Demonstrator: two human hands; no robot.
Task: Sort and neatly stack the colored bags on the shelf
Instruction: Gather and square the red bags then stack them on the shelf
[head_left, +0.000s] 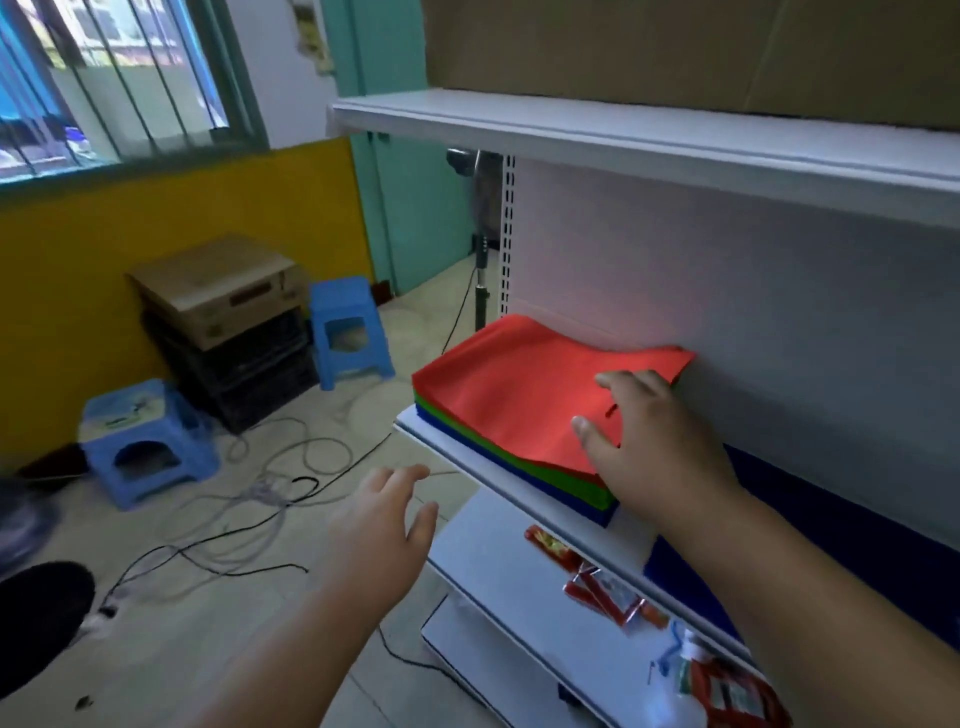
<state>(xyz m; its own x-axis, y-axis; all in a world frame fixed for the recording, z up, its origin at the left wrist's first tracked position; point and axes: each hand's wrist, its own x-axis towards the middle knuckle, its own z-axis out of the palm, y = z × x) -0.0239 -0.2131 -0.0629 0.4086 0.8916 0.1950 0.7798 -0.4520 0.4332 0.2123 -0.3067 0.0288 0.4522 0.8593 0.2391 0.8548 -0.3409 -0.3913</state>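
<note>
Colored bags, flat and made of thin flexible sheet, are lying in one pile at the left end of the white metal shelf (524, 512): red bags (519, 389) are sitting on top, green bags (550, 475) beneath them, and blue bags (571, 501) at the bottom. The right hand (654, 441) is resting on the red layer near the pile's right edge, fingers spread and straight, gripping nothing. The left hand (384, 525) is hovering in front of the shelf edge, fingers apart and holding nothing. The sorting is appearing largely complete, since the colors are lying in separate layers; the red top is bulging and its rear corner is curling against the back panel, so flattening and squaring are probably remaining. A further blue sheet (691, 577) is lying on the shelf to the right, apart from the pile.
</note>
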